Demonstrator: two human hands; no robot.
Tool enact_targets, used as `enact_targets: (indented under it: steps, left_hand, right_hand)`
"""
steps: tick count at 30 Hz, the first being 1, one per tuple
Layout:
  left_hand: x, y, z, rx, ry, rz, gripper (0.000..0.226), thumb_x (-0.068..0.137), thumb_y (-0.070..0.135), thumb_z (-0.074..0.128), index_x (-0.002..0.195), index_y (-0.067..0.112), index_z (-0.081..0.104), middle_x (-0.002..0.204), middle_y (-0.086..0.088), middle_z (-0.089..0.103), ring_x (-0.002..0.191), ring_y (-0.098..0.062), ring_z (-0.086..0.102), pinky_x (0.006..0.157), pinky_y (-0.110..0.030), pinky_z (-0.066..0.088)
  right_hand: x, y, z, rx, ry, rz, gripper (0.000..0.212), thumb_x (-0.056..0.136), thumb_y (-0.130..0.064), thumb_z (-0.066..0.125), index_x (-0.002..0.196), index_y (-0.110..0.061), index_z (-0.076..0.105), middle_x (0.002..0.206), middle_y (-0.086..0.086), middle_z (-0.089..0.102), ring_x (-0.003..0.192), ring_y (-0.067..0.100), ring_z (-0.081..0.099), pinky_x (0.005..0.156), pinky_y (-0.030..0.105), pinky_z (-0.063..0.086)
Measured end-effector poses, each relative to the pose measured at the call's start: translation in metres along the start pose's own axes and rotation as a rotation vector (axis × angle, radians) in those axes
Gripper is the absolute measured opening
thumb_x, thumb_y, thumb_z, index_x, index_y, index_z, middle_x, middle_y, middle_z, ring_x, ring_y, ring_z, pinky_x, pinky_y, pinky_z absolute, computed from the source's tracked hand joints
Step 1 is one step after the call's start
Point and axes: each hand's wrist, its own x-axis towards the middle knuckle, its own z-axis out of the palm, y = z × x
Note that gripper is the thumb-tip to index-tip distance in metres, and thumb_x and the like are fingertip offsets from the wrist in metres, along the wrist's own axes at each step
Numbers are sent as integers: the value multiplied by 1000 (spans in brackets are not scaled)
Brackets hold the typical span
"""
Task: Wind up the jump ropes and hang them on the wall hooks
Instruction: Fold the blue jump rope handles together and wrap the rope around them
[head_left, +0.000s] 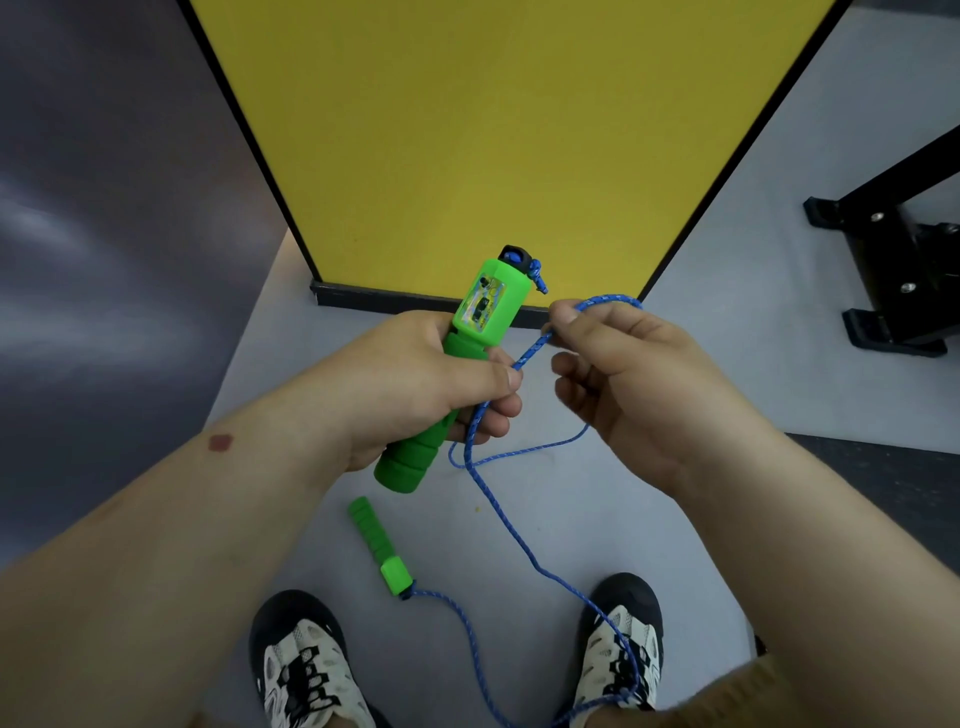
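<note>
Two hands at work in the middle of the head view, both closed on parts of one jump rope. Left hand (415, 379) wrapped around a green handle (447, 379), fingers curled round its foam grip, thumb pressed across the front; handle tilted, its counter end pointing up and away, its foam end sticking out below the palm. Right hand (623, 379) just beside it, pinching the blue rope (511, 525) between thumb and forefinger, with a short loop of rope arching over the knuckles; remaining fingers loosely curled. From the pinch, rope running down past the left fingertips, crossing itself in a loose loop under the hands, then dropping to the floor (519, 597) and passing over the right shoe (621, 639). Second green handle (382, 545) lying on the floor below the hands, between the two shoes and a little ahead of them, with rope leaving its lower end and curving toward the bottom edge. Left shoe (298, 660) near that handle, not touching it. Farther out, a yellow panel (493, 130) with a black frame standing upright on the grey floor, and a black metal stand (904, 249) at the right edge.
</note>
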Motion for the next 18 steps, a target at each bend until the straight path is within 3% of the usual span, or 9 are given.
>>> enact_targets:
  steps: [6,9,14,18]
  left_hand:
    - [1,-2,-1,-9,3,-13,12,92,12,70,99,5,65,81,-10,75,71,-19,72,69,-31,59]
    - [2,-3,-1,-12,-5,-15,12,93,12,70,99,4,65,82,-10,75,71,-20,72,69,-31,59]
    - [3,-3,-1,-6,-10,-15,10,93,12,70,97,5,65,82,-10,75,70,-21,72,71,-34,60]
    - [3,-3,-2,-6,-16,-12,8,93,12,70,96,6,65,82,-10,74,71,-21,71,75,-37,62]
  right_hand:
    - [-5,3,5,-101,-145,3,13,91,-13,71,78,-15,70,92,-3,70,69,10,59,66,26,51]
    - [-2,3,3,-71,-76,-51,10,91,-11,71,81,-9,68,100,-7,72,69,12,58,64,25,50]
    - [3,-2,-4,16,107,-94,14,91,-14,71,98,-2,73,93,-4,70,71,13,59,65,24,52]
    - [2,-4,-4,25,128,-89,8,91,-16,72,96,-11,75,87,-3,70,72,13,60,66,24,52]
